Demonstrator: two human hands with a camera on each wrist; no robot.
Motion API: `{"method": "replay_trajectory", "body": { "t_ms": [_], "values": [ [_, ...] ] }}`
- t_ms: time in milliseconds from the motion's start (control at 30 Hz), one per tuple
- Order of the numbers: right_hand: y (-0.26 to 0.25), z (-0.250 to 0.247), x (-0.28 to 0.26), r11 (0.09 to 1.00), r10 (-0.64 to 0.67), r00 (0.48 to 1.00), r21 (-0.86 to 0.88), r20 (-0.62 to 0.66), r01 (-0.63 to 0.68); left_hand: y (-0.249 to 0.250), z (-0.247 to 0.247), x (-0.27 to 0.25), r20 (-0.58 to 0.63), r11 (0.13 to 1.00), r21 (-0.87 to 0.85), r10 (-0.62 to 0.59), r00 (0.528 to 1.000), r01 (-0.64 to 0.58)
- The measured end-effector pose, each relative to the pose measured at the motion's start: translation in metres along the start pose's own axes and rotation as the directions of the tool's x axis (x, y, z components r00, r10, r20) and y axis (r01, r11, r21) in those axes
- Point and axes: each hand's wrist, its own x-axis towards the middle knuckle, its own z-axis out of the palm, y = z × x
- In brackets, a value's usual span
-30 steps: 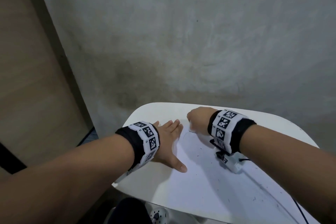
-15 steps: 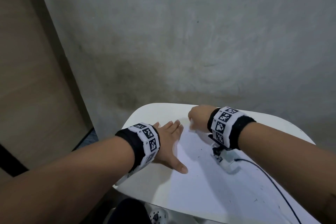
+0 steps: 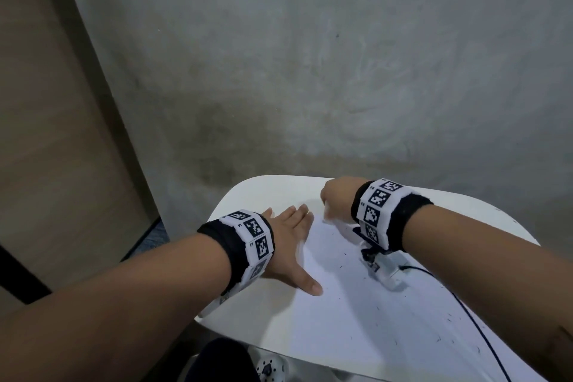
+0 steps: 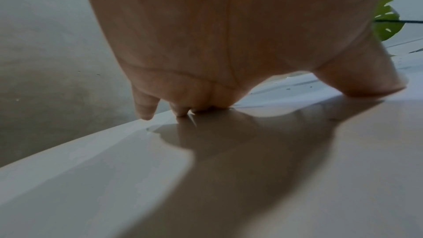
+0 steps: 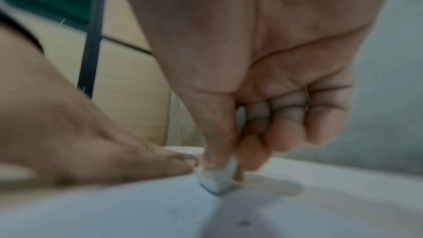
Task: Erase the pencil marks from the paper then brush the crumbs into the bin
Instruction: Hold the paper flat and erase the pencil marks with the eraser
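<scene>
at the paper's [image 3: 356, 304] far edge, right hand [image 3: 336, 198] pinches eraser [image 5: 217, 181].

Matt paper [image 3: 356, 304] on smooth glossy table [image 3: 263, 192]

The paper [image 3: 356, 304] was plain white, flecked with tiny black crumbs [image 3: 449, 318], on an off-white table [image 3: 269, 192]. Both wristbands [image 3: 252, 245] were black with white panels bearing black square-code patterns. The eraser [image 5: 217, 181] looked pale grey-white. The wall [image 3: 310, 56], filling the upper frame, was mottled grey; a green leaf [image 4: 386, 19] showed at upper right.
</scene>
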Motion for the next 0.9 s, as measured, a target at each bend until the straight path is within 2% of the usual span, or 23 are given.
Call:
{"method": "replay_trajectory", "body": {
  "t_ms": [133, 233, 300, 400, 467, 567, 667, 700, 800, 867, 900],
  "values": [
    [-0.011, 0.010, -0.004, 0.995, -0.096, 0.995, -0.022, 0.022, 0.097, 0.000, 0.001, 0.001, -0.004, 1.000, -0.021, 0.010, 1.000, -0.010],
    [0.002, 0.004, -0.005, 0.997, -0.011, 1.000, 0.072, 0.003, 0.010, 0.000, 0.000, 0.001, 0.003, 1.000, -0.013, -0.004, 1.000, 0.004],
    [0.006, 0.003, -0.007, 0.999, 0.005, 0.999, 0.053, -0.034, -0.003, 0.001, 0.000, 0.002, 0.002, 1.000, -0.012, -0.013, 1.000, 0.013],
    [-0.011, 0.008, -0.015, 0.994, -0.108, 0.994, -0.002, 0.023, 0.108, 0.002, 0.001, 0.001, -0.008, 1.000, -0.016, -0.011, 1.000, 0.011],
    [-0.003, 0.008, -0.012, 0.998, -0.065, 0.997, -0.025, 0.028, 0.066, 0.001, 0.001, 0.000, -0.009, 1.000, -0.017, -0.011, 1.000, 0.010],
    [0.009, 0.001, -0.013, 0.989, -0.002, 1.000, -0.149, -0.011, 0.000, 0.003, 0.001, 0.001, -0.011, 1.000, -0.020, -0.022, 1.000, 0.022],
    [-0.014, 0.006, -0.021, 0.977, -0.115, 0.988, -0.169, 0.104, 0.132, 0.004, 0.001, 0.003, -0.018, 1.000, -0.013, -0.025, 1.000, 0.024],
    [-0.011, 0.009, -0.016, 0.977, -0.117, 0.987, -0.163, 0.114, 0.134, 0.003, 0.002, 0.003, -0.015, 1.000, -0.007, -0.025, 1.000, 0.025],
    [0.016, 0.005, -0.010, 0.989, 0.041, 0.999, -0.144, 0.032, -0.036, 0.002, 0.002, 0.003, -0.003, 0.999, -0.001, -0.035, 0.999, 0.035],
    [0.009, 0.007, -0.015, 0.994, 0.038, 0.999, -0.107, 0.038, -0.034, 0.003, 0.002, 0.002, -0.002, 0.999, -0.002, -0.035, 0.999, 0.035],
    [0.001, 0.011, -0.019, 0.995, -0.025, 0.998, -0.094, 0.051, 0.030, 0.003, 0.002, 0.002, -0.001, 0.999, -0.002, -0.033, 0.999, 0.033]
  ]
}}
